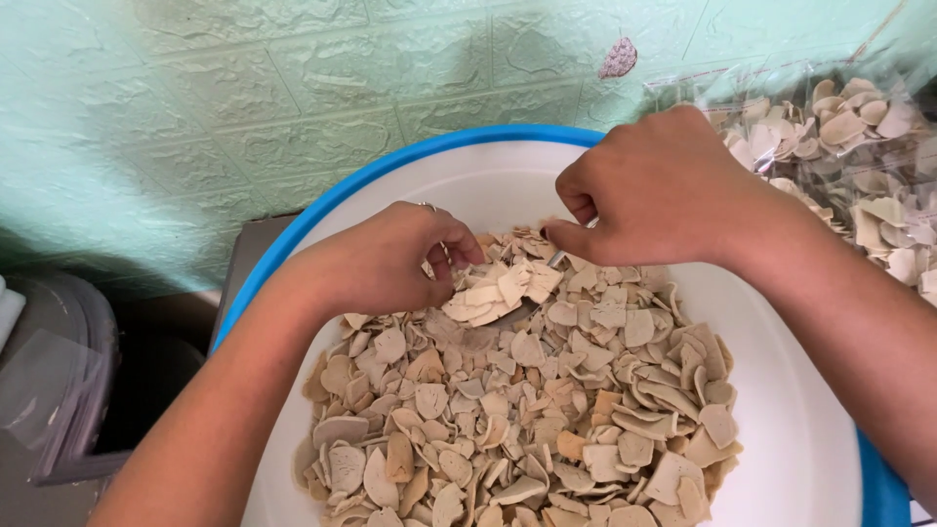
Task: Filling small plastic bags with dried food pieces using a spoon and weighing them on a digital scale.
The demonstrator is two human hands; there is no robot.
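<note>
A big white basin with a blue rim (781, 390) holds a heap of pale beige dried chips (547, 410). Over the heap's far side, my left hand (386, 259) is curled, fingers touching a small stack of chips (498, 291) that rests on a metal scoop or spoon. A ring shows on one of its fingers. My right hand (659, 190) is closed just to the right, above the heap, and seems to pinch the thin metal handle; most of the tool is hidden under chips and fingers.
A clear plastic bag (859, 146) full of the same chips lies at the upper right beside the basin. A mint-green textured wall (244, 98) stands behind. A grey container (59, 371) sits at the lower left, beside a dark surface.
</note>
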